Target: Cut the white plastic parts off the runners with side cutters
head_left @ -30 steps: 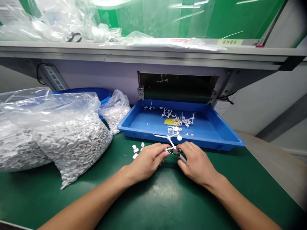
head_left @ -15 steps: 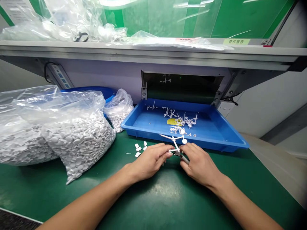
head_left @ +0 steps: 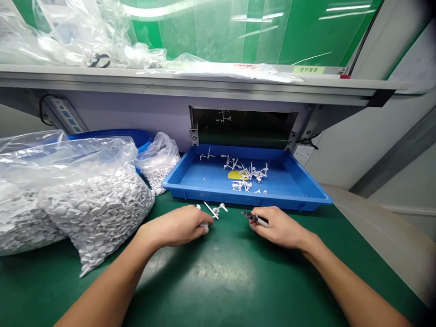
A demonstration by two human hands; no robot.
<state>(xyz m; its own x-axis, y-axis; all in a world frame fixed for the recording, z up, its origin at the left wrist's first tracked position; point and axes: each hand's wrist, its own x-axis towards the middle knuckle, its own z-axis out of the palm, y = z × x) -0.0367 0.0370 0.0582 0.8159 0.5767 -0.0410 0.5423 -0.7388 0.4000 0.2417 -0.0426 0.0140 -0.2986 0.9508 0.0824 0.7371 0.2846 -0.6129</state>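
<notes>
Left hand [head_left: 175, 225]: Fingers curled inward above the green bench mat [head_left: 221, 277], a small white plastic piece [head_left: 204, 225] showing at the fingertips. Whether that piece is pinched, the view cannot tell.

Right hand [head_left: 281, 227]: Thumb and fingers pressed together around a dark-tipped hand tool [head_left: 256, 219], its pale handle running back into the grip and its tip pointing toward 10 o'clock.

Between the hands: A white plastic runner [head_left: 214, 210] lies on the mat at 1 o'clock from the left fingertips, just beside them and just in front of the tray. A white scrap [head_left: 198, 207] sits nearby at 12 o'clock.

Tray: A blue plastic tray [head_left: 245, 202] stands at 12 o'clock from the hands, holding a loose scatter of white runners [head_left: 245, 172] around a yellow patch [head_left: 236, 175].

Bags: A clear bag of white plastic discs [head_left: 98, 213] slumps on the mat at 9 o'clock from the left hand. A smaller bag [head_left: 158, 165] rests at 11 o'clock, just beside the tray's corner, with a blue tub [head_left: 112, 133] behind.

Beyond: A chute opening [head_left: 243, 128] sits past the tray at 12 o'clock, a white runner [head_left: 223, 116] on its dark belt. A power strip [head_left: 63, 115] is mounted at 10 o'clock under a metal shelf [head_left: 170, 86], which carries plastic sheeting [head_left: 81, 32] and a green label [head_left: 308, 69].
</notes>
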